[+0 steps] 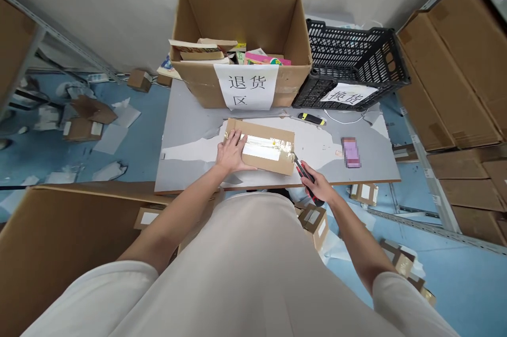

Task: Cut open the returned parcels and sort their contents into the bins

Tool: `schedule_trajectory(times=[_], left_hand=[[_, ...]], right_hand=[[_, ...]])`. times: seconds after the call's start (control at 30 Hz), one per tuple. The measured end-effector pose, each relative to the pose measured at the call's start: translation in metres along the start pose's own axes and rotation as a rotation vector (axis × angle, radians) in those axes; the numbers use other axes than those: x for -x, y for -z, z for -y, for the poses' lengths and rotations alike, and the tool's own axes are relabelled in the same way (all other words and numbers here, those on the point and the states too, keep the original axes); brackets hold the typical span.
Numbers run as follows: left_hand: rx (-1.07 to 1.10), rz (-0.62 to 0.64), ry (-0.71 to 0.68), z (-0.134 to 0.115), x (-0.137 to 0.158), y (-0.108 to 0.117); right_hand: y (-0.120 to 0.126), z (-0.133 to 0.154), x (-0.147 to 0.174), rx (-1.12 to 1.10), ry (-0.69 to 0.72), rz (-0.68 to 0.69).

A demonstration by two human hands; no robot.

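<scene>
A taped cardboard box (pixel 285 167) with a white label lies flat on the table (pixel 186 168) in front of me. Across its left end my left hand (pixel 232 153) rests with the fingers spread, pressing on the top. My right hand (pixel 317 184) is wrapped round a red and black utility knife (pixel 306 174). The knife's blade points up and left, and its tip meets the box's right end, where shiny tape runs over the edge.
Behind stand a large carton (pixel 190 83) of books and a black plastic crate (pixel 356 70), both with paper signs. A yellow and black knife (pixel 311 119) and a blurred pink item (pixel 350 152) lie on the table. Boxes fill the shelf (pixel 447 221) at right; more litter the floor.
</scene>
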State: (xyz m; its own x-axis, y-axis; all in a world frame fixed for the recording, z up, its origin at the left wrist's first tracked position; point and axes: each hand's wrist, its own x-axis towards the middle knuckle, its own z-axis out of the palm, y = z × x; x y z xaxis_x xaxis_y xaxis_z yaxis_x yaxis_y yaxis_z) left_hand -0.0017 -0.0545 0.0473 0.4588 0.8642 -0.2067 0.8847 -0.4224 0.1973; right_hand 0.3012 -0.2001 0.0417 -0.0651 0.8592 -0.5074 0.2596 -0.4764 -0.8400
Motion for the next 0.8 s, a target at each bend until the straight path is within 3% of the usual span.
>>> schedule_trajectory(times=[0.13,0.23,0.5,0.67,0.8], left_hand=[[0.018,-0.018,-0.021,0.001,-0.001,-0.001],[0.032,-0.027,-0.029,0.002,-0.002,-0.002],[0.044,-0.100,-0.098,0.004,0.009,-0.005],[0.109,-0.102,-0.077,0.000,0.009,0.000],[0.314,-0.271,-0.046,0.017,0.018,-0.012]], right_hand=[[-0.029,-0.012,0.013,-0.033,0.017,-0.136],[-0.036,-0.021,0.019,-0.034,0.018,-0.128],[-0.017,-0.039,0.039,0.010,0.004,-0.186],[0.012,-0.055,0.066,-0.146,-0.137,-0.007],[0.014,-0.055,0.051,-0.265,-0.048,-0.258]])
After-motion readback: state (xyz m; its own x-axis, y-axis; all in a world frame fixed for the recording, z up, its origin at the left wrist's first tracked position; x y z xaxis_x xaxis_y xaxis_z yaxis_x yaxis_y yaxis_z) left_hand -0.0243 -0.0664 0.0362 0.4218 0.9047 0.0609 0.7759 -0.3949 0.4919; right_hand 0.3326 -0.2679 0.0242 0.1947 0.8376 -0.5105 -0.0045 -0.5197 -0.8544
